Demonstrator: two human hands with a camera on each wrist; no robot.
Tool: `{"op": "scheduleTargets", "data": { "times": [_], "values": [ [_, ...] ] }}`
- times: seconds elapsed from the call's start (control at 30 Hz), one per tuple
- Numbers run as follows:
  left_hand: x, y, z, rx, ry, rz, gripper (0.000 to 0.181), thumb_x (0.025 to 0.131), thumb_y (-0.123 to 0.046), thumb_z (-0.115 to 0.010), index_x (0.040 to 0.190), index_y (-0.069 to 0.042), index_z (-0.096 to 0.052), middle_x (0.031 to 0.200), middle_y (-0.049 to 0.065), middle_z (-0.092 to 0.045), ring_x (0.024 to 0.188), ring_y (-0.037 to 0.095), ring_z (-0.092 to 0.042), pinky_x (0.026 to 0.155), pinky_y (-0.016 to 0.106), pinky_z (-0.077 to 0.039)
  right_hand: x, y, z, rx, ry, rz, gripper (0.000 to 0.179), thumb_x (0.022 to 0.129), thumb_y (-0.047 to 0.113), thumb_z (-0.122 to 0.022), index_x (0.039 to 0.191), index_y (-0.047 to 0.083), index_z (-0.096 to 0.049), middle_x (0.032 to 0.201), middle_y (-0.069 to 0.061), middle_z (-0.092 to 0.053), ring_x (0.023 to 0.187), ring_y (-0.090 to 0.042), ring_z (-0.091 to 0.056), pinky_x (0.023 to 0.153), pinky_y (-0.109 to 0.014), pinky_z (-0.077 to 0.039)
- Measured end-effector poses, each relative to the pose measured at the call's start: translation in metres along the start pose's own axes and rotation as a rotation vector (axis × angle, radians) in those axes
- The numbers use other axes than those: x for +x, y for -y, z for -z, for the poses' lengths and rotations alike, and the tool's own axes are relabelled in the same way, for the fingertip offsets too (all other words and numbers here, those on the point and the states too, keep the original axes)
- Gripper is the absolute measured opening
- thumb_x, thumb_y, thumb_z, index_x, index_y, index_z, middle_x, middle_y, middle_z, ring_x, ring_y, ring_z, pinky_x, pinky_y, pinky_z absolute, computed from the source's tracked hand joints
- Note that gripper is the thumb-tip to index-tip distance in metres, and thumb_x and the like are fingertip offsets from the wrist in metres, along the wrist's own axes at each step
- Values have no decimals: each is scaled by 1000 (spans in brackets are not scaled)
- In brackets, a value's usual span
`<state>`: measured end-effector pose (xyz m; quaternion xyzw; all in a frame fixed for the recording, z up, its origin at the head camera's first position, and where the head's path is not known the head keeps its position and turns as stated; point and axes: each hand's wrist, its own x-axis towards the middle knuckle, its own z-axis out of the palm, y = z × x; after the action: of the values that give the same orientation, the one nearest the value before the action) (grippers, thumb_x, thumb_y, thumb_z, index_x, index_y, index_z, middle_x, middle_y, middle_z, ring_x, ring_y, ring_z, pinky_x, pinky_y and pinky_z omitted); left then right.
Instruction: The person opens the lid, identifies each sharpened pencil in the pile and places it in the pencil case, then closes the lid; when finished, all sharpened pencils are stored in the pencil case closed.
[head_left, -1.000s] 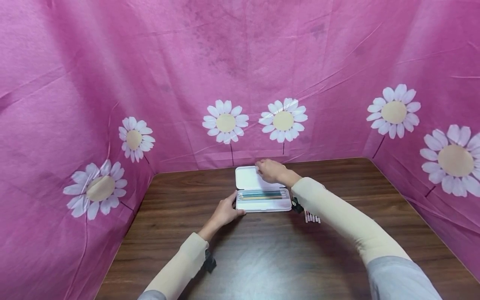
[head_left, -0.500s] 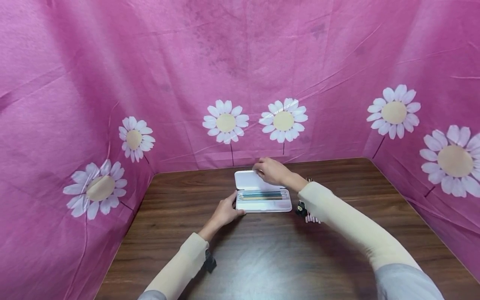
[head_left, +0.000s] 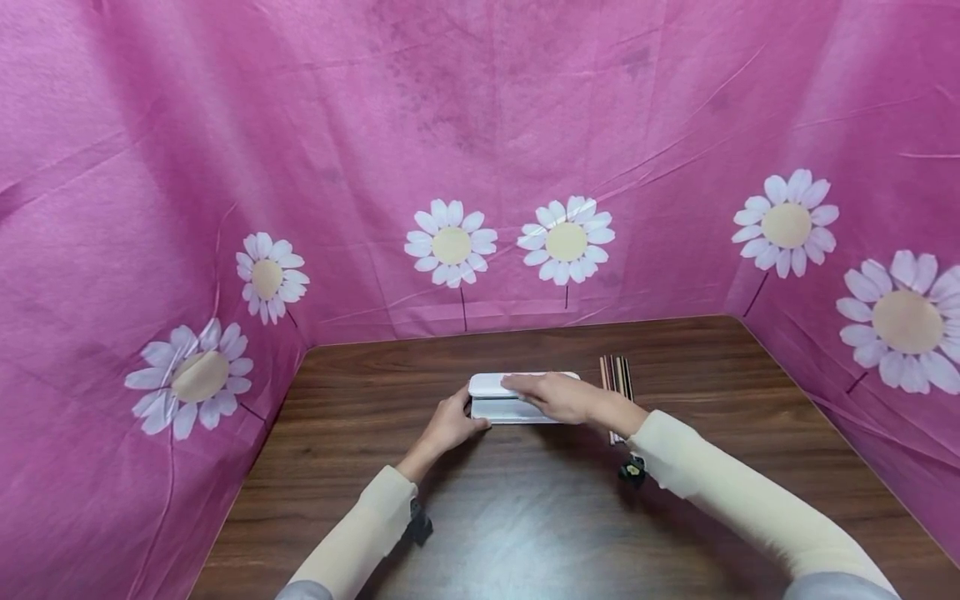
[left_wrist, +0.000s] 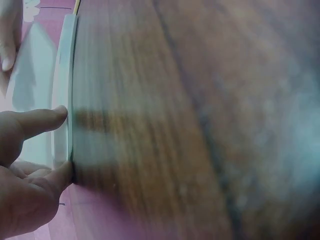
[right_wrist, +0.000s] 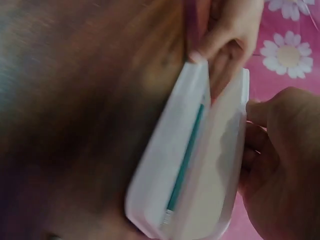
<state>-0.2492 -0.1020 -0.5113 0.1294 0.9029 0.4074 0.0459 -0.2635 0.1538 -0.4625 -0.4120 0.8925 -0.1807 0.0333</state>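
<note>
A white pencil case [head_left: 516,411] lies on the table, its hinged lid [head_left: 486,385] tilted partway down over the base. My left hand [head_left: 450,422] grips the case's left end, with the thumb at the front corner. On the outside of the lid, my right hand [head_left: 558,397] presses with extended fingers. Through the gap, the right wrist view shows a teal pencil [right_wrist: 185,160] lying lengthwise inside. The left wrist view has the thumb and a finger of the left hand [left_wrist: 30,175] at the edge of the case [left_wrist: 62,90].
Several pencils [head_left: 617,377] lie side by side on the wooden table [head_left: 480,517], right of the case and partly behind the right wrist. A pink cloth [head_left: 495,125] with printed daisies hangs around the back and sides.
The lid has swung from standing open toward the base, hiding the pencils inside from the head view. My right hand has come forward and down with it; the left hand has stayed put.
</note>
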Motion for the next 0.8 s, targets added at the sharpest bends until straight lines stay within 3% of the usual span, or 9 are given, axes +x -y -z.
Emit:
{"op": "scheduleTargets", "data": {
  "times": [0.17, 0.4, 0.63, 0.8],
  "values": [
    [1, 1, -1, 22, -6, 12, 100, 85, -16, -87, 158, 19, -29, 160, 31, -45, 147, 44, -50, 124, 54, -38, -13, 2, -20, -19, 35, 22, 47, 112, 18, -50, 157, 5, -52, 164, -18, -49, 152, -37, -47, 124, -55, -41],
    [0, 2, -1, 43, -6, -23, 94, 86, -18, -88, 157, 16, -37, 158, 33, -48, 145, 44, -52, 123, 52, -42, -21, 1, -35, -43, 14, 82, 51, 114, 20, -48, 160, 0, -45, 167, -21, -43, 157, -38, -40, 129, -55, -32],
    [-2, 2, -2, 38, -6, -23, 91, 86, -18, -88, 157, 13, -40, 156, 33, -50, 143, 43, -55, 121, 52, -45, -26, -5, -42, -108, -6, 191, 54, 113, 18, -50, 160, -6, -41, 167, -26, -40, 156, -43, -40, 127, -61, -33],
    [-2, 2, -2, 42, -15, -28, 91, 86, -18, -88, 157, 12, -41, 154, 33, -52, 141, 45, -56, 120, 54, -46, -28, -9, -41, -109, 16, 214, 55, 114, 19, -47, 162, -4, -38, 170, -23, -36, 158, -41, -36, 128, -59, -30]
  ]
}}
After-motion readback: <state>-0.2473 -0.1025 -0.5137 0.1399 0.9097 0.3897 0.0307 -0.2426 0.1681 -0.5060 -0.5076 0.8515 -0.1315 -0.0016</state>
